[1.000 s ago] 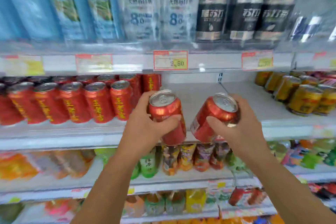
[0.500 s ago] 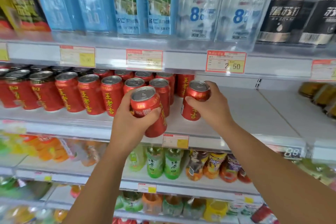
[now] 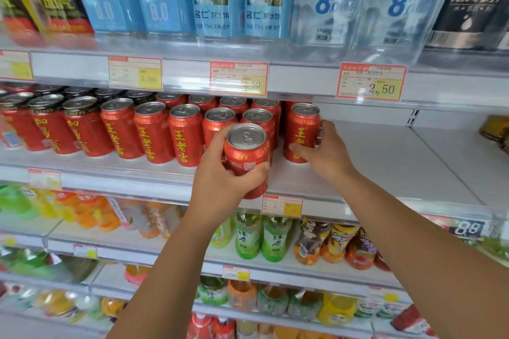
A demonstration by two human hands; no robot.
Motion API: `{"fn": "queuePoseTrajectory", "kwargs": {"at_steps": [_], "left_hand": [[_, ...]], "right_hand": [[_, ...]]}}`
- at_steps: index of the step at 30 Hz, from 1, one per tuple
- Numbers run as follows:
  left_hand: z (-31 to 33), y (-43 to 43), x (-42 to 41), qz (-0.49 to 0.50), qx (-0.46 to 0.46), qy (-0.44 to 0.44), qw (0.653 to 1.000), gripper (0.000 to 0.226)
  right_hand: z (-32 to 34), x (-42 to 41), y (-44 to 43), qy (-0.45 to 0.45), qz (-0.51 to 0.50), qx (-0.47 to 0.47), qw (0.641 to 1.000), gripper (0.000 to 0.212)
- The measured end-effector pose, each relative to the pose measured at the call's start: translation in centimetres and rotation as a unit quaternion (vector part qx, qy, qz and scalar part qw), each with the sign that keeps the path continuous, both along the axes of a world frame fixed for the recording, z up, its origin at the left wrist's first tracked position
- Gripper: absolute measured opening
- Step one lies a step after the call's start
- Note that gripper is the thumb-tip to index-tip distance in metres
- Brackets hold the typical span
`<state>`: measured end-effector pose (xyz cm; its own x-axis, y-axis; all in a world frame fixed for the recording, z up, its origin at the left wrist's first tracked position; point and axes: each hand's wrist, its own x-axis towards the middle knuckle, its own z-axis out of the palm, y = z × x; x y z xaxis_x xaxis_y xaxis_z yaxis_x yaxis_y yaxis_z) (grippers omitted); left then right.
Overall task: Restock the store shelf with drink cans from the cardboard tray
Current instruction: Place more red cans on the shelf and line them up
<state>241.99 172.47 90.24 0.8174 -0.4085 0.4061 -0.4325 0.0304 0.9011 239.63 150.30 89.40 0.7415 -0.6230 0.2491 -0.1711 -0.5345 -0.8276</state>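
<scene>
Left hand point(image 3: 220, 187) grips the near can point(image 3: 245, 151) just in front of the shelf point(image 3: 385, 162) edge, and the right hand point(image 3: 327, 154) curls around the far can point(image 3: 301, 129), which stands on the shelf at the right end of the row of cans point(image 3: 154, 132). A fast pull-away could tip the far can into its neighbors. The near can could slip and fall off the edge.

Red can point(image 3: 301, 132) upright on shelf point(image 3: 385, 162), second can point(image 3: 246, 157) seemingly above its edge.

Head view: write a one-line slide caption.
Right hand grips a red can standing on the shelf; left hand holds a second can.
</scene>
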Motion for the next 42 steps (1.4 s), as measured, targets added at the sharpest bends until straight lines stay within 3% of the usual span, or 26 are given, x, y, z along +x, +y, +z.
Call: {"fn": "queuePoseTrajectory", "kwargs": {"at_steps": [11, 15, 17, 21, 27, 30, 33, 37, 40, 42], "left_hand": [[0.2, 0.0, -0.4, 0.009, -0.004, 0.008, 1.000, 0.067], [0.7, -0.4, -0.4, 0.008, -0.008, 0.006, 1.000, 0.065], [0.8, -1.3, -0.3, 0.002, -0.018, 0.002, 1.000, 0.063], [0.8, -4.1, -1.0, -0.011, -0.025, -0.004, 1.000, 0.063], [-0.2, -5.8, -1.5, -0.044, 0.011, -0.013, 0.999, 0.080], [-2.6, -4.0, -0.4, 0.064, 0.130, -0.120, 0.982, 0.061], [-5.9, -2.6, 1.4, 0.141, 0.226, -0.277, 0.923, 0.048], [-9.0, -2.7, 2.7, 0.171, 0.204, -0.361, 0.894, 0.045], [-9.5, -2.9, 2.7, 0.176, 0.161, -0.370, 0.898, 0.042], [-9.5, -3.0, 2.7, 0.173, 0.152, -0.371, 0.900, 0.040]], "right_hand": [[-0.5, 2.5, -1.2, -0.004, 0.011, 0.007, 1.000, 0.077], [0.3, -1.5, 1.5, -0.080, -0.004, -0.010, 0.997, 0.065], [0.1, -4.5, 3.3, -0.090, 0.067, -0.010, 0.994, 0.060], [0.4, -7.9, 6.0, -0.047, 0.225, 0.035, 0.973, 0.080], [0.5, -6.8, 3.9, -0.076, 0.093, 0.014, 0.993, 0.067], [0.3, -5.8, 3.4, -0.051, 0.021, -0.020, 0.998, 0.075], [-0.3, -4.9, 3.3, -0.017, -0.009, -0.052, 0.998, 0.075], [-0.8, -3.7, 3.5, 0.007, -0.023, -0.053, 0.998, 0.082], [-0.3, -3.6, 2.9, 0.008, 0.037, 0.023, 0.999, 0.096], [0.4, -4.2, 2.2, 0.041, 0.082, 0.067, 0.994, 0.094]]}}
